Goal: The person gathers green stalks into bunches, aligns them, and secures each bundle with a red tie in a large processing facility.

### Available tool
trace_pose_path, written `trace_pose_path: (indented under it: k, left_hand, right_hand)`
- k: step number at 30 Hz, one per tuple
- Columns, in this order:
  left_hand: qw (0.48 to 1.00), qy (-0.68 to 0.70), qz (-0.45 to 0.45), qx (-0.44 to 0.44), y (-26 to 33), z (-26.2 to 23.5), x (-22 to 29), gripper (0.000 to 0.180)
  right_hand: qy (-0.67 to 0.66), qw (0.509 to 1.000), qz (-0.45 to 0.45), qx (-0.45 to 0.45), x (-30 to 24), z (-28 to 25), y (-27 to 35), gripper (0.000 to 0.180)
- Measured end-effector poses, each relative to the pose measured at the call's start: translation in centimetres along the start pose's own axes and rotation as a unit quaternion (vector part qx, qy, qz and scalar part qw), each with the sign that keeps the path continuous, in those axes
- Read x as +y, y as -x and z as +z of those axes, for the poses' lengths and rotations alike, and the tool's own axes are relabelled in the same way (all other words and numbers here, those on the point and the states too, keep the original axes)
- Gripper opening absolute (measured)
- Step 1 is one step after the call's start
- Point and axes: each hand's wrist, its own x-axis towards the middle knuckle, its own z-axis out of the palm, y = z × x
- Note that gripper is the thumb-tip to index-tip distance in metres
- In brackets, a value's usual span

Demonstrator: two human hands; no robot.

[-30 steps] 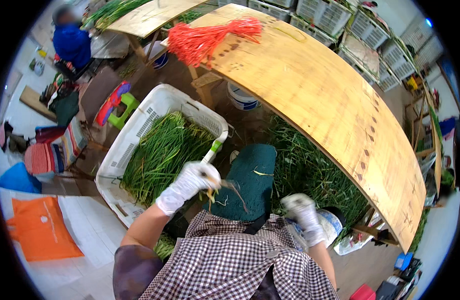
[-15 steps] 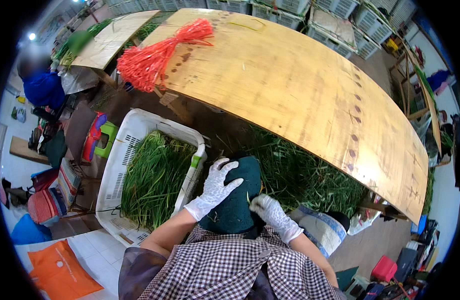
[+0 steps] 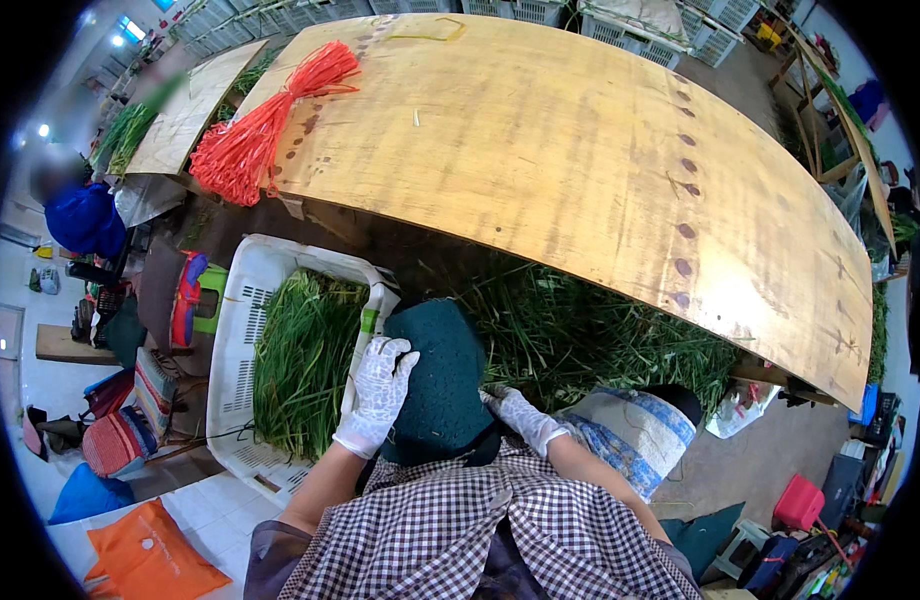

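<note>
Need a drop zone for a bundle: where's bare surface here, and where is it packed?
The plywood tabletop is mostly bare from the orange string bundle at its left end across to its right edge. Crowded: the white crate is full of green stalks, and loose greens fill the space under the tabletop's near edge.

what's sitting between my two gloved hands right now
In the head view, a dark green rounded cushion-like thing lies between the left hand and the right hand; the left hand's fingers rest on it.

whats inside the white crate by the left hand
The white crate is filled with long green stalks lying lengthwise. The gloved left hand rests at its right rim. The crate's floor is hidden under the greens.
</note>
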Motion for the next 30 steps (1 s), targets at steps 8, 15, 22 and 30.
trace_pose_path:
  k: [8, 15, 22, 30]
  left_hand:
    - [0.973, -0.159, 0.041, -0.159, -0.9, -1.6, 4.5, 0.023]
    - [0.954, 0.059, -0.118, 0.271, -10.4, -6.6, -4.9, 0.023]
    - [0.782, 0.397, -0.317, 0.361, -20.8, -10.7, -12.5, 0.031]
    - [0.884, 0.118, -0.260, 0.371, -20.9, -10.9, -12.0, 0.024]
  right_hand:
    - [0.440, 0.882, -0.144, 0.090, 1.6, -4.2, 6.5, 0.029]
    - [0.259, 0.948, -0.120, 0.145, -10.8, -8.4, 10.3, 0.045]
    - [0.305, 0.819, -0.448, 0.186, -32.6, -4.9, 6.4, 0.040]
    - [0.438, 0.595, -0.596, 0.315, -51.3, 3.5, -14.8, 0.057]
